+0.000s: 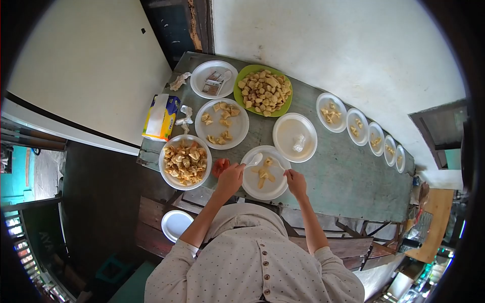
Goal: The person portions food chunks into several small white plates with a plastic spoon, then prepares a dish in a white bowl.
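Note:
My left hand [232, 177] is closed on a white plastic spoon [254, 160] over the left side of a white plate [253, 191]. At the plate's right rim, my right hand [296, 183] grips a slim white plastic utensil [277, 163]; its tip is too small to tell its kind. Between the two utensils, pale yellow food pieces [263, 173] lie spread on the plate. Left of my left hand is a small red item [220, 167]. Further left, a white bowl [162, 171] is heaped with folded, golden-brown fried pieces [185, 162].
Behind stand a plate with food clusters [222, 115], a green plate [288, 101] of browned chunks, a plate with cards [213, 84], and a plate with crumpled white material [298, 142]. A tissue box [160, 117] is left. Several served plates [331, 113] line the wall.

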Action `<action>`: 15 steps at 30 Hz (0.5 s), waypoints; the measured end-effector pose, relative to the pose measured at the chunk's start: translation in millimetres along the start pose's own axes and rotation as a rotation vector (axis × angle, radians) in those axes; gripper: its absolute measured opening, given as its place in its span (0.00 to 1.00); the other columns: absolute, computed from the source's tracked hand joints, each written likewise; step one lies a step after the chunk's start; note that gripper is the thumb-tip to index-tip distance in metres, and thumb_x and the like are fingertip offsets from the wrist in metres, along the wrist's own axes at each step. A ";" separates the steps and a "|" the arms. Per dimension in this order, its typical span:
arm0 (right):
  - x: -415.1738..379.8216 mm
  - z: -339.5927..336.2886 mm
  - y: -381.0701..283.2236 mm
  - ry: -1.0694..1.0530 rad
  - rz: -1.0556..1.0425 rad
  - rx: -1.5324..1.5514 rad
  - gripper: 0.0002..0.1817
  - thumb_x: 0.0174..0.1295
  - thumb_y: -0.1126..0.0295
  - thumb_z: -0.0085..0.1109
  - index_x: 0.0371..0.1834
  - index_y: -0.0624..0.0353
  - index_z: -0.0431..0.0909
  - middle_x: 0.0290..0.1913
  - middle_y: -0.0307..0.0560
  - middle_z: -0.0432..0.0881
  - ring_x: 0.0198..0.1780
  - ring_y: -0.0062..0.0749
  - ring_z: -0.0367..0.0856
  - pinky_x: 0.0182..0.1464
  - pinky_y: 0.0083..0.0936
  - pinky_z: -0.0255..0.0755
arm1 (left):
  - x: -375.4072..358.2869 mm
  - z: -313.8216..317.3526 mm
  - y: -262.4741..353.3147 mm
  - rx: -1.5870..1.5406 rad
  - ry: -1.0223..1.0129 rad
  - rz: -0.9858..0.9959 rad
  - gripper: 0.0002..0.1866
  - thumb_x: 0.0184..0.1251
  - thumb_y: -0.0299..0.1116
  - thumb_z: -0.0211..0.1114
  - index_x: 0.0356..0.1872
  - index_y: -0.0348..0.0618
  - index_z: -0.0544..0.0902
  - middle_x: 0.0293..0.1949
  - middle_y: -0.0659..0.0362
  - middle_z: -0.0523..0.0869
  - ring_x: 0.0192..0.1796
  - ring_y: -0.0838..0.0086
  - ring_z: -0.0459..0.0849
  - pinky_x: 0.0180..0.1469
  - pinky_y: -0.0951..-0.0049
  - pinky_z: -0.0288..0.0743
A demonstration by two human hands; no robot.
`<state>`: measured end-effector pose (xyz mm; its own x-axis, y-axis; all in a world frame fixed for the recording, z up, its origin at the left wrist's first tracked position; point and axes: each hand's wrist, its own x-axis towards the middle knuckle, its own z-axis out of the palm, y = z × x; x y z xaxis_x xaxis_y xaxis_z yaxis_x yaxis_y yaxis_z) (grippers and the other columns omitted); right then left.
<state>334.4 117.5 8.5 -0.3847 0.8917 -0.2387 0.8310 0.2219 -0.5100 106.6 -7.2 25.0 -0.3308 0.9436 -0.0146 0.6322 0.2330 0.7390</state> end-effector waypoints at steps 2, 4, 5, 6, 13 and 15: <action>-0.4 4.0 0.3 0.039 0.004 -0.039 0.15 0.62 0.58 0.45 0.30 0.53 0.80 0.20 0.50 0.77 0.24 0.44 0.77 0.26 0.35 0.66 | -0.6 -0.4 -2.7 0.001 -0.002 -0.003 0.11 0.59 0.27 0.54 0.41 0.41 0.79 0.29 0.51 0.78 0.36 0.58 0.78 0.36 0.65 0.71; -0.9 4.5 -1.9 0.069 0.002 -0.080 0.15 0.63 0.58 0.45 0.30 0.53 0.80 0.21 0.50 0.78 0.24 0.45 0.77 0.26 0.35 0.67 | -2.7 -3.2 -4.1 0.002 0.001 -0.018 0.11 0.59 0.27 0.54 0.41 0.41 0.79 0.29 0.51 0.78 0.36 0.58 0.78 0.37 0.64 0.71; -1.2 3.9 -2.8 0.098 0.012 -0.093 0.15 0.63 0.58 0.45 0.29 0.53 0.79 0.21 0.50 0.78 0.25 0.45 0.77 0.26 0.36 0.67 | -4.4 -4.8 -5.1 0.034 0.036 0.010 0.10 0.59 0.27 0.54 0.40 0.40 0.80 0.29 0.51 0.78 0.36 0.57 0.78 0.38 0.63 0.70; -1.5 3.1 -4.6 0.127 0.022 -0.105 0.15 0.63 0.58 0.45 0.29 0.53 0.79 0.21 0.50 0.78 0.25 0.45 0.77 0.26 0.36 0.67 | -5.8 -6.8 -6.1 0.067 0.073 0.037 0.10 0.59 0.27 0.54 0.40 0.40 0.80 0.29 0.51 0.78 0.37 0.56 0.78 0.40 0.62 0.70; -5.8 -4.7 -30.4 0.054 -0.101 -0.107 0.15 0.63 0.59 0.45 0.28 0.53 0.79 0.21 0.50 0.78 0.25 0.46 0.77 0.27 0.38 0.67 | -15.3 -12.3 -16.2 -0.035 0.052 -0.094 0.09 0.59 0.26 0.54 0.39 0.38 0.79 0.30 0.49 0.79 0.39 0.53 0.77 0.44 0.60 0.70; -6.2 1.9 -26.0 0.058 -0.106 -0.183 0.14 0.63 0.58 0.45 0.29 0.52 0.79 0.21 0.49 0.78 0.24 0.46 0.77 0.27 0.36 0.68 | -15.8 -15.4 -18.6 -0.007 0.064 -0.067 0.09 0.59 0.26 0.54 0.39 0.37 0.79 0.32 0.48 0.79 0.42 0.53 0.77 0.45 0.60 0.70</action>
<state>314.4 105.4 21.6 -0.4541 0.8797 -0.1409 0.8484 0.3787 -0.3698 89.3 -30.1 21.9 -0.4162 0.9090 -0.0216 0.6025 0.2935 0.7422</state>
